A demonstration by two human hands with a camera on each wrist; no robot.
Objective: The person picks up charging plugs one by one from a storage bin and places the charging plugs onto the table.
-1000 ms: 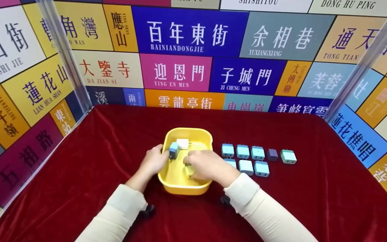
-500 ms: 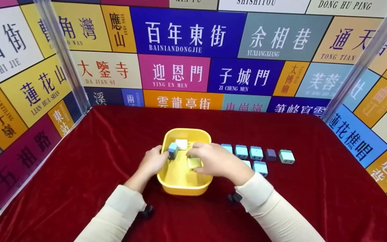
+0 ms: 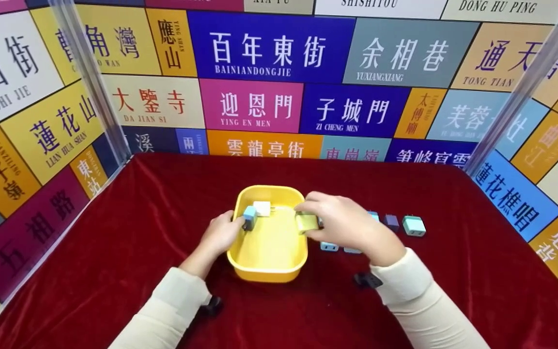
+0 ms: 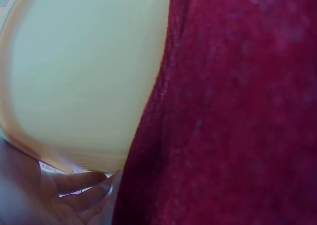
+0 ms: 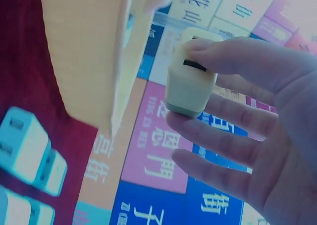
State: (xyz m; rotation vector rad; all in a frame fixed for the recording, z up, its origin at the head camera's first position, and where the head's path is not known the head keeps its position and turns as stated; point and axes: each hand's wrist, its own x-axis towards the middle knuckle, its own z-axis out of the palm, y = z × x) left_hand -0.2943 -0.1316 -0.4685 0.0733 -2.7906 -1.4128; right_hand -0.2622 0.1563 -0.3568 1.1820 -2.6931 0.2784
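Note:
My left hand [image 3: 222, 233] grips the left rim of a yellow plastic basin [image 3: 267, 275]; in the left wrist view its fingers [image 4: 81, 183] lie against the basin's outer wall [image 4: 84, 76]. Over the basin's right rim, my right hand [image 3: 342, 222] pinches a pale yellow USB charger [image 3: 307, 223]. The right wrist view shows the thumb on the port face of this charger [image 5: 190, 88], with fingers behind it. Inside the basin lie a white charger [image 3: 261, 208], its prongs facing right, and a blue charger [image 3: 249, 217] near the left wall.
Several chargers stand in two rows right of the basin, partly hidden by my right hand. A dark purple charger [image 3: 391, 223] and a green-white charger [image 3: 414, 225] end the back row. Red cloth [image 3: 172, 184] covers the table; printed panels [image 3: 252, 105] rise behind.
My right hand has lifted the pale yellow charger from inside the basin and carried it right, to the right rim. The left hand keeps its grip on the basin.

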